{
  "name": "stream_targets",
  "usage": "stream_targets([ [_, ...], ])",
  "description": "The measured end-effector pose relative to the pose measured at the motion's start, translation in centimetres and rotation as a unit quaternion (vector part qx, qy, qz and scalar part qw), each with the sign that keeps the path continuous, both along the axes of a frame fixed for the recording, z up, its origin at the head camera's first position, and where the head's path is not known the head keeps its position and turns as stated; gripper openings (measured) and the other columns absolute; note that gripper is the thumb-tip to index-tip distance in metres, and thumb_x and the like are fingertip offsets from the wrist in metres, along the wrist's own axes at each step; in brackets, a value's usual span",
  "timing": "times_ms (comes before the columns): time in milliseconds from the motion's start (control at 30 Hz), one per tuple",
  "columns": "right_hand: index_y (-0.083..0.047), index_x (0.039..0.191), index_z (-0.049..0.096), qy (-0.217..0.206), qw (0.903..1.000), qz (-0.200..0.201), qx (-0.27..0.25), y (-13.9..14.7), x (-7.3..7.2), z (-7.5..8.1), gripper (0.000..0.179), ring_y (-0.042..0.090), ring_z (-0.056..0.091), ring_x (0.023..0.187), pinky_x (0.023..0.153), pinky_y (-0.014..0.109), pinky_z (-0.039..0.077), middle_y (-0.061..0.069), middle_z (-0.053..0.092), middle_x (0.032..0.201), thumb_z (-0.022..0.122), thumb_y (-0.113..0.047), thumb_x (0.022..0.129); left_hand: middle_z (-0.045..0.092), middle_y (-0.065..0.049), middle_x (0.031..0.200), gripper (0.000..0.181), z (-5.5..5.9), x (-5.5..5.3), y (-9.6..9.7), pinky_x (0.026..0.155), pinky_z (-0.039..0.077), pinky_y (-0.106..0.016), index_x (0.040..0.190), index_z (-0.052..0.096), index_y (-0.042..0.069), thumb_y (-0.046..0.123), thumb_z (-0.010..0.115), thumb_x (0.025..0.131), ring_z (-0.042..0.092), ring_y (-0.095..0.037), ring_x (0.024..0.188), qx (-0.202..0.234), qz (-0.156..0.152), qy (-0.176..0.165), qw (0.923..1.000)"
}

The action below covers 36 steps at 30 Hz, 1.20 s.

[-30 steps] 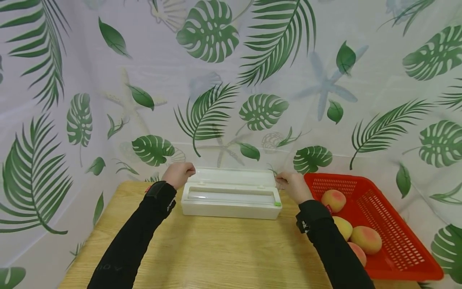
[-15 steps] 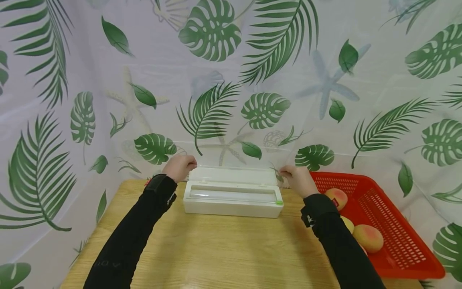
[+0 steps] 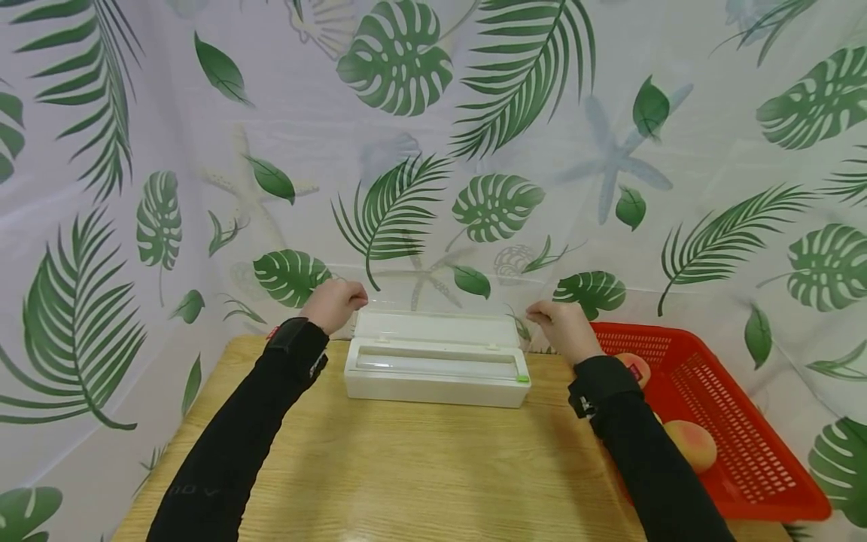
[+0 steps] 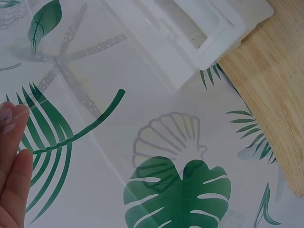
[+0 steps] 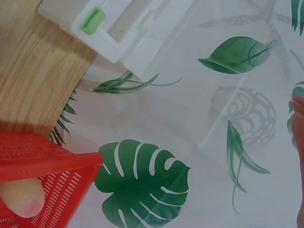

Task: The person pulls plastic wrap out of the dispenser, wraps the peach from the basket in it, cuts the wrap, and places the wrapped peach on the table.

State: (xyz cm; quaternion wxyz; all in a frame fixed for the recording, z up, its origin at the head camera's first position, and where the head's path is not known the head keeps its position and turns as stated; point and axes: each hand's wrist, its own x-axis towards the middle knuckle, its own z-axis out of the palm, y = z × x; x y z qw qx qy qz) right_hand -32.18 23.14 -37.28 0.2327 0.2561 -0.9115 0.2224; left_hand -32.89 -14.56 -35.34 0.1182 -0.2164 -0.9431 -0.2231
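A long white cling film dispenser (image 3: 436, 390) rests at the back of the table, its lid (image 3: 436, 328) tipped back. Inside its slot lies a pale roll, and a green slider (image 3: 522, 379) sits at the right end. Above the lid's left corner, my left hand (image 3: 334, 305) pinches the clear cling film (image 4: 7, 115), which crinkles at the fingertips in the left wrist view. Level with the lid's right end, my right hand (image 3: 565, 329) pinches the other side of the sheet. The film is almost invisible against the patterned backdrop; faint straight edges show in both wrist views.
On the right, a red plastic basket (image 3: 765, 452) holds peaches (image 3: 691, 444), partly hidden by my right sleeve. A leaf-printed sheet (image 3: 433, 226) hangs close behind the wooden table (image 3: 420, 467) and along the left.
Both hands have risen away from the dispenser. My left hand has gone up slightly, and my right hand up and to the right. The dispenser stays where it was.
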Motion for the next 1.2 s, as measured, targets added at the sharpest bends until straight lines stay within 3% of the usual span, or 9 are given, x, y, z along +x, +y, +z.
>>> stream_targets([
  [600, 0.002, 0.086, 0.066, 0.043, 0.9988, 0.023, 0.0, 0.1, 0.6, 2.1, 0.009, 0.025, 0.061, 0.073, 0.064, 0.036, 0.05, 0.014, 0.065, 0.081, 0.063, 0.0, 0.078, 0.063, -0.009, 0.081, 0.009, 2.0, 0.7, -0.4, 0.069, 0.045, -0.034, 0.086, 0.065, 0.003, 0.008, 0.058, 0.085, 0.058, -0.023, 0.075, -0.003, -0.021, 0.028, 0.9994],
  [900, 0.003, 0.087, 0.066, 0.064, 0.9975, 0.029, 0.002, 0.2, 0.7, 2.9, 0.01, 0.026, 0.061, 0.073, 0.064, 0.036, 0.049, 0.015, 0.065, 0.081, 0.063, 0.002, 0.077, 0.063, -0.01, 0.083, 0.01, 3.3, 1.3, -0.3, 0.069, 0.045, -0.034, 0.088, 0.065, 0.002, 0.007, 0.057, 0.085, 0.057, -0.023, 0.074, 0.004, -0.016, 0.021, 0.9997],
  [1200, 0.003, 0.086, 0.067, 0.082, 0.9959, 0.037, 0.004, 0.0, 1.5, 4.1, 0.009, 0.026, 0.061, 0.072, 0.064, 0.037, 0.05, 0.015, 0.065, 0.08, 0.064, 0.001, 0.077, 0.063, -0.012, 0.083, 0.011, 4.0, 1.7, -0.7, 0.069, 0.045, -0.034, 0.089, 0.065, 0.001, 0.007, 0.057, 0.085, 0.058, -0.024, 0.073, 0.021, -0.017, 0.045, 0.9986],
])
